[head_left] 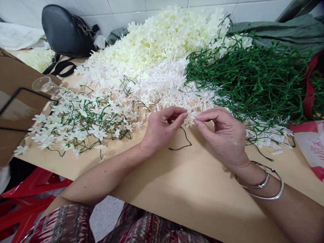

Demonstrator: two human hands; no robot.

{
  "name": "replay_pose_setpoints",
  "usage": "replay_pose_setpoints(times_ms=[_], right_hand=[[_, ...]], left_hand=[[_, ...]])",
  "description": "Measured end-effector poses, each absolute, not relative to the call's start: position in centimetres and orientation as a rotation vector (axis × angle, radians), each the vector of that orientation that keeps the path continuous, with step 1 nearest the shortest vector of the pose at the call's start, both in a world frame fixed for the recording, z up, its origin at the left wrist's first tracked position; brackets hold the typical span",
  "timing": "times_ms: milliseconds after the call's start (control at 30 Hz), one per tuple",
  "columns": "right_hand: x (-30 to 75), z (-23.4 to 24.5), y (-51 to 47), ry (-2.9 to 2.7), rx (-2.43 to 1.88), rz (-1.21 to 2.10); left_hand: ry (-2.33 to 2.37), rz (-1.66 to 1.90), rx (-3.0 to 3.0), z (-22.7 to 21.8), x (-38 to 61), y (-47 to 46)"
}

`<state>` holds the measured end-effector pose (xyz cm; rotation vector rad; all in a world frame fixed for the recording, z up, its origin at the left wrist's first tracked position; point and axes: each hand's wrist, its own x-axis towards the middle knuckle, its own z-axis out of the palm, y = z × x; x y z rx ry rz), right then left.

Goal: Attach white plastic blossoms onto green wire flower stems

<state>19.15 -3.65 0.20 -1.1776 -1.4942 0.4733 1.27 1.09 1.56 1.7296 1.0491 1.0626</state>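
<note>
ok so picture a clock with the little cream fabric flower (189,120) at its centre, since that's what both hands are on, held just above the counter (199,192). left hand (160,130) comes in from about 8, thumb and index fingers pinching the flower's left edge. right hand (224,135) comes in from 4, thumb and index fingertips pinched at its 3 o'clock edge, a couple of silver bracelets (275,194) on that wrist. a thin green stem (187,136) curls on the counter below at 6; can't tell if it's attached to the flower.

over at 9 is a loose pile of stemmed white flowers (97,130). spiky white stamens (168,76) are heaped at 11, with a big mound of cream petals (169,37) behind them towards 12. tangle of green stems (253,81) at 2, red and white plastic bag (310,141) just past 3. black bag (65,32) stands by the wall at 10, clear plastic cup (44,86) lower, between 9 and 10.
</note>
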Motion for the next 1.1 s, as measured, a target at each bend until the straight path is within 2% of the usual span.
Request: replay_pose_setpoints(times_ms=[233,700,933,1100], right_hand=[[18.9,0.5,-3.8,-1.418,-1.305,0.534],[18.6,0.8,-3.5,-1.082,-1.296,0.873],[18.4,0.4,-3.4,-1.06,-1.274,0.948],[18.4,0.3,-3.4,-1.054,-1.259,0.942]], left_hand=[[0.995,1.054,1.762,1.4,1.6,0.7],[0.999,1.148,1.837,1.0,2.2,0.3],[0.97,1.144,1.898,0.8,2.0,0.8],[0.953,1.092,1.723,0.6,2.0,0.8]])
